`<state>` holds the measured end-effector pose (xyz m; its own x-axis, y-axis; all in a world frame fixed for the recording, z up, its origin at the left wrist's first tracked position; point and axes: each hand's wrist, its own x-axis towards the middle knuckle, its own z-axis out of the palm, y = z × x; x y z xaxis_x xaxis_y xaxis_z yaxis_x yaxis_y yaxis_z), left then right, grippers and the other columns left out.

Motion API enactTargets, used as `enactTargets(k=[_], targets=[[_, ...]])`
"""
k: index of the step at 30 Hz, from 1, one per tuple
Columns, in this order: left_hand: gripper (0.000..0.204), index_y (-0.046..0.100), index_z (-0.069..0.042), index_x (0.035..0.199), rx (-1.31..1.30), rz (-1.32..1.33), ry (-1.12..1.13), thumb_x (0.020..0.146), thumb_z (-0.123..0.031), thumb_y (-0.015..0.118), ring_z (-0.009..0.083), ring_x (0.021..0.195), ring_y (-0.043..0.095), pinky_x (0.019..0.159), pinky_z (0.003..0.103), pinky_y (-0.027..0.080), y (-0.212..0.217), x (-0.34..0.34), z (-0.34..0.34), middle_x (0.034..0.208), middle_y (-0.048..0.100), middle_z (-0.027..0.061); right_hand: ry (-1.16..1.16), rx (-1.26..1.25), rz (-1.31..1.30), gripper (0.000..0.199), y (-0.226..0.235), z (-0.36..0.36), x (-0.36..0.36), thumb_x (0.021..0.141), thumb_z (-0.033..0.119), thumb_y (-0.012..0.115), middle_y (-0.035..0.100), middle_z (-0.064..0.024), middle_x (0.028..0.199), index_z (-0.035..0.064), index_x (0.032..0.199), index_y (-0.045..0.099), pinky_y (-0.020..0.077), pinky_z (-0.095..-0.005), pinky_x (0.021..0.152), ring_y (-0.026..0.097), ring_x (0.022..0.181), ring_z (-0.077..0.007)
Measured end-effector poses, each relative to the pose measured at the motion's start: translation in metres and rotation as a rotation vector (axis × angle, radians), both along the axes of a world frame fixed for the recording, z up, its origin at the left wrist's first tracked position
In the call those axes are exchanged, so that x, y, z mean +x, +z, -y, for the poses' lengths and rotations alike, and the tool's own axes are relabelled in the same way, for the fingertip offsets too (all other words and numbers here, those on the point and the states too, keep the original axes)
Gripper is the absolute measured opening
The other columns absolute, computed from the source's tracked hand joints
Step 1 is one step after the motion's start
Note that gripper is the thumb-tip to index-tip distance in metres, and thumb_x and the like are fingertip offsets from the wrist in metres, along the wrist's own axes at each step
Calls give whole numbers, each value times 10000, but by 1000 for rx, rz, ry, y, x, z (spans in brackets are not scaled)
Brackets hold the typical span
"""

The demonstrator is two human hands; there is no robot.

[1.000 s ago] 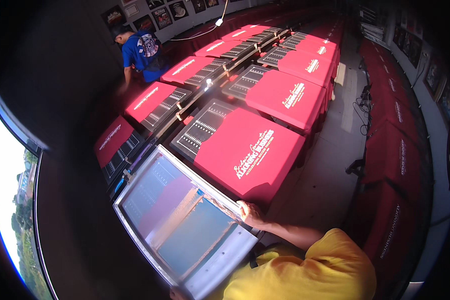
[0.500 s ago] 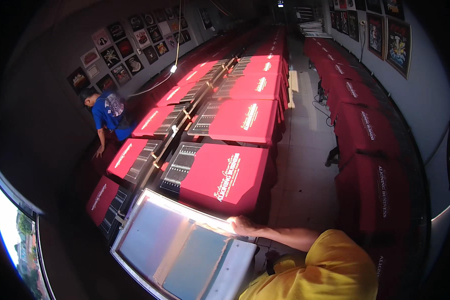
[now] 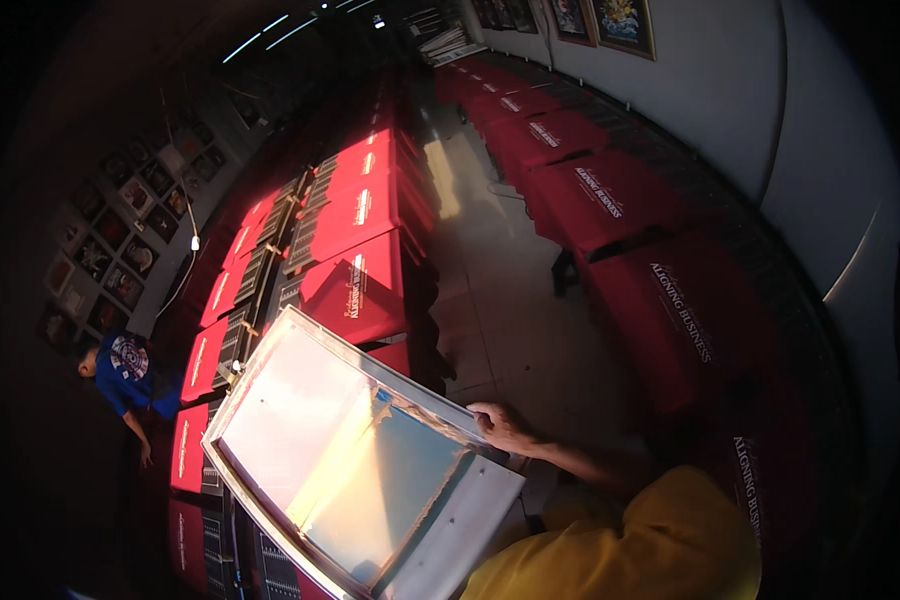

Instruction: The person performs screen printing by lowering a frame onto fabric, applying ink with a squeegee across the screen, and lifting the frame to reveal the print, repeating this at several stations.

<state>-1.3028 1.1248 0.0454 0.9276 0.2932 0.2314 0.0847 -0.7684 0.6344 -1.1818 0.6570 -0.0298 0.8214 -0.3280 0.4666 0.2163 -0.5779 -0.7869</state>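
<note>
A silk-screen printing frame (image 3: 345,350) with a pale metal border fills the lower middle. Sunlight glares off its mesh (image 3: 288,412). My right hand (image 3: 503,428) is closed round the frame's right-hand edge, fingers curled over the border. The arm behind that hand wears a yellow sleeve (image 3: 620,545). The frame is tilted and held up over the nearest printing boards, hiding part of them. Just beyond it lies a red shirt with white print (image 3: 355,285), stretched on a board, with a shadow across it. My left hand is out of sight.
Rows of red printed shirts (image 3: 585,195) line a long table to the right, along an aisle of pale tiled floor (image 3: 470,310). A co-worker in a blue shirt (image 3: 133,370) bends at the far left. A hanging cable (image 3: 194,240) and wall pictures (image 3: 120,230) are beyond.
My view has turned to the right. The printing frame is raised and tilted more, now covering the nearest red shirt. My right hand keeps its grip on the edge.
</note>
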Motion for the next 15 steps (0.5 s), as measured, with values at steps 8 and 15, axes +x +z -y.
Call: enactTargets(k=[8,15], targets=[[318,533,13,792,149,273,-609,1002,-219,473,190,613,458,560,370,373,7,168,176,692,494,65,-520,178,-101,257,74,146,-122,901,103,548,671,-265,949,-21,1105,644,537,-435,771,668,876,-405],[283,626,-13,832,192,72,-1016,1009,-181,483,190,695,600,613,360,485,-27,275,346,741,590,79,-1012,398,-203,336,83,173,-261,886,158,591,683,-231,1039,62,1204,641,533,-424,839,686,973,-339]])
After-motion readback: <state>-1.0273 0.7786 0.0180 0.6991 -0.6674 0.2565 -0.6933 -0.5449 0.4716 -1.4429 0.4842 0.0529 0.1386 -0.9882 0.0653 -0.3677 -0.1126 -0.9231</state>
